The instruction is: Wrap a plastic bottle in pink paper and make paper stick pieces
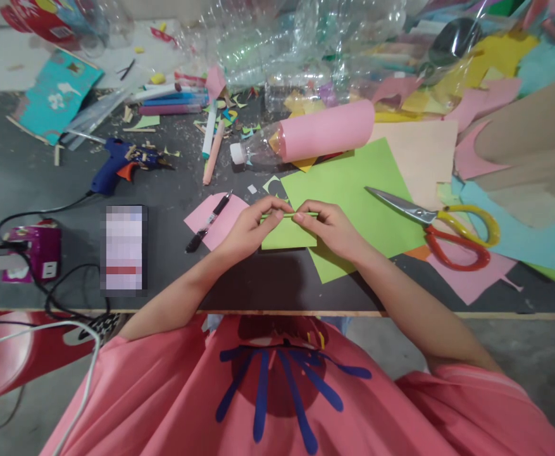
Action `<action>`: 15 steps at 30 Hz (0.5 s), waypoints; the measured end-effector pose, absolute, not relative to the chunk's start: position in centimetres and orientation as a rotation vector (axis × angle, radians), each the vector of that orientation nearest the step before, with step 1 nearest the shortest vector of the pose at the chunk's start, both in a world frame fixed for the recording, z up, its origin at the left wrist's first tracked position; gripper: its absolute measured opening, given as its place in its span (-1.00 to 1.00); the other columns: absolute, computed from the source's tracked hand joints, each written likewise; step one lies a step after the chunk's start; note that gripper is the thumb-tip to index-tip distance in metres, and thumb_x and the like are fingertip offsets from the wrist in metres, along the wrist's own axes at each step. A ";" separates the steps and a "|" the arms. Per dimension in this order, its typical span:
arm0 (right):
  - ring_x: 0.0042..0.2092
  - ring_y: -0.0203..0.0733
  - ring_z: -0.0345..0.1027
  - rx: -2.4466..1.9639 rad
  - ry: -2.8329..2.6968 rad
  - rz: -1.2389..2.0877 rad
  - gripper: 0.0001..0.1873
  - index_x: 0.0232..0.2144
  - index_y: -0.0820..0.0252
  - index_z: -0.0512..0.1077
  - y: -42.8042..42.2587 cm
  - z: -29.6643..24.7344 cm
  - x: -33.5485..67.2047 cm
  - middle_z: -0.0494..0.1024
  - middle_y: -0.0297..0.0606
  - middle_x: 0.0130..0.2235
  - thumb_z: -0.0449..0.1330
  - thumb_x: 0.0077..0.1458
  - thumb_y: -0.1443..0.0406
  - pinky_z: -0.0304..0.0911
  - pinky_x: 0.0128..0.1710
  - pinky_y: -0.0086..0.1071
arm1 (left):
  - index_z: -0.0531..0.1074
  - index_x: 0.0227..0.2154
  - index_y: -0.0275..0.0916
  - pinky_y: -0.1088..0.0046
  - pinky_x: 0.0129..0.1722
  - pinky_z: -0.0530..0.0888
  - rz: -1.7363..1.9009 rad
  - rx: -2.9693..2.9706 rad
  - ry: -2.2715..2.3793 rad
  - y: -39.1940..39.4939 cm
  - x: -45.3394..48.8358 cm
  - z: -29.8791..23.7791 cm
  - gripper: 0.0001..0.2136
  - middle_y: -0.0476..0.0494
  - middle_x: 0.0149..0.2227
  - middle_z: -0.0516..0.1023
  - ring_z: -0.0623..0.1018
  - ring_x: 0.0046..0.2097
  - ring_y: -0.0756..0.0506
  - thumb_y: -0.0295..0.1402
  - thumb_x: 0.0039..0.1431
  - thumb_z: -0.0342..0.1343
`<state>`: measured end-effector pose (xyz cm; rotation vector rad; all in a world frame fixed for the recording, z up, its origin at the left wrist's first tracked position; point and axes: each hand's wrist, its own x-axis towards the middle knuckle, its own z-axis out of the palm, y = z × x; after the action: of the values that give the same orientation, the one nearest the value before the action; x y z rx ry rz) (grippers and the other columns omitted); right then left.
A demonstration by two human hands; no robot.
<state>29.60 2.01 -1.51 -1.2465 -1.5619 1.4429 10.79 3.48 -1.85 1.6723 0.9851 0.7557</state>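
Between my hands is a small piece of light green paper (289,236), its far edge rolled or folded into a narrow strip. My left hand (259,221) pinches the left end of that edge, and my right hand (325,221) pinches it at the right. Beneath and beyond my right hand lies a larger sheet of green paper (348,183). Scissors (429,218) with one yellow and one red handle rest partly on that sheet. Left of my left hand, a black pen (209,221) lies across a pink paper piece (230,218).
A plastic bottle wrapped in pink paper (327,132) lies beyond my hands. At the left are a blue glue gun (111,166), its cord, and a phone (124,250). Markers (173,101), clear bottles (300,50) and paper scraps crowd the back. The table's front edge (286,313) runs close to me.
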 end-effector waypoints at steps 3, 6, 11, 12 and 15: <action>-0.51 -0.38 -0.09 -1.240 -1.557 1.434 -0.46 -0.50 0.18 0.35 1.9 -1.5 29.5 0.18 -0.47 -0.55 0.15 0.01 -0.18 -0.10 -0.47 -0.39 | 0.41 -0.23 -0.22 0.44 -0.12 0.42 0.739 1.701 0.976 3.4 10.8 -1.8 -0.80 -0.09 -0.23 0.54 0.51 -0.17 -0.03 -0.25 0.29 -0.05; -0.51 -0.37 -0.06 -1.218 -1.548 1.444 -0.48 -0.50 0.17 0.36 1.9 -1.3 29.5 0.22 -0.45 -0.54 0.17 0.01 -0.17 -0.08 -0.47 -0.40 | 0.40 -0.23 -0.21 0.44 -0.15 0.40 0.705 1.714 1.012 3.4 10.8 -1.9 -0.76 -0.07 -0.25 0.53 0.49 -0.19 -0.03 -0.21 0.31 -0.09; -0.48 -0.35 0.00 -1.224 -1.523 1.417 -0.54 -0.50 0.16 0.37 2.0 -1.1 29.4 0.30 -0.42 -0.50 0.25 -0.03 -0.12 -0.02 -0.45 -0.40 | 0.38 -0.20 -0.20 0.45 -0.15 0.40 0.707 1.703 1.028 3.2 10.8 -1.8 -0.75 -0.08 -0.20 0.53 0.50 -0.18 -0.03 -0.15 0.31 -0.06; -0.48 -0.35 0.00 -1.229 -1.518 1.399 -0.54 -0.50 0.16 0.37 2.0 -1.1 29.4 0.31 -0.42 -0.50 0.27 -0.05 -0.11 -0.01 -0.45 -0.40 | 0.37 -0.19 -0.20 0.45 -0.16 0.40 0.711 1.700 1.029 3.2 10.8 -1.8 -0.77 -0.08 -0.20 0.53 0.50 -0.19 -0.02 -0.16 0.30 -0.05; -0.52 -0.38 -0.06 -1.262 -1.491 1.397 -0.53 -0.51 0.16 0.36 2.0 -1.1 29.4 0.22 -0.47 -0.55 0.28 -0.08 -0.12 -0.03 -0.50 -0.41 | 0.34 -0.18 -0.20 0.49 -0.23 0.39 0.730 1.679 1.038 3.0 10.9 -1.9 -0.82 -0.08 -0.20 0.52 0.51 -0.21 0.00 -0.23 0.29 -0.02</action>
<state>29.37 2.01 -1.14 -1.2619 -1.4908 1.3973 10.87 3.04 -1.95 1.6791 1.0379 0.7297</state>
